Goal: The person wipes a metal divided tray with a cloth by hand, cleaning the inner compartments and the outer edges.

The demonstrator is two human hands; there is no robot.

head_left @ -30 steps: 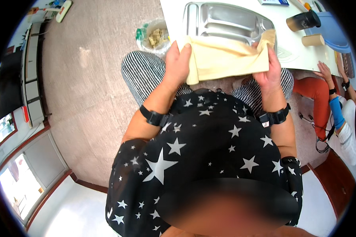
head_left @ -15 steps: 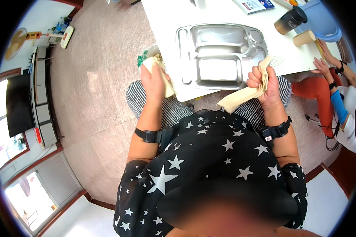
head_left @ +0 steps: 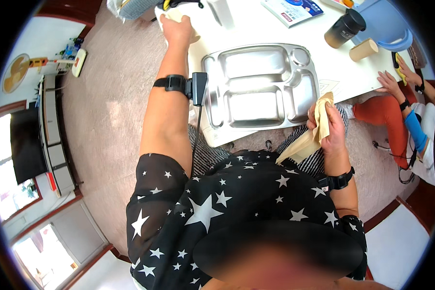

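My left hand (head_left: 177, 31) reaches to the far left part of the white table (head_left: 198, 50), its fingers closed around a pale yellow bundle (head_left: 174, 15). Most of that bundle is hidden by the hand. A crumpled beige paper tissue (head_left: 307, 146) is gripped in my right hand (head_left: 334, 126), beside the near right corner of the steel compartment tray (head_left: 256, 83). One end of the tissue hangs down toward my lap. The tray lies flat near the table's front edge, its compartments bare and shiny.
A booklet (head_left: 293, 10), a dark tumbler (head_left: 344, 29), a tan paper cup (head_left: 364, 50) and a blue basin (head_left: 384, 29) stand beyond the tray. At the right, a co-worker's hands (head_left: 390, 84) rest at the table, near a yellow object (head_left: 399, 67). A grey padded item (head_left: 137, 8) is at far left.
My left hand has moved from the table's near left edge up to its far left part, still holding the pale yellow bundle. My right hand has lowered slightly with the tissue.
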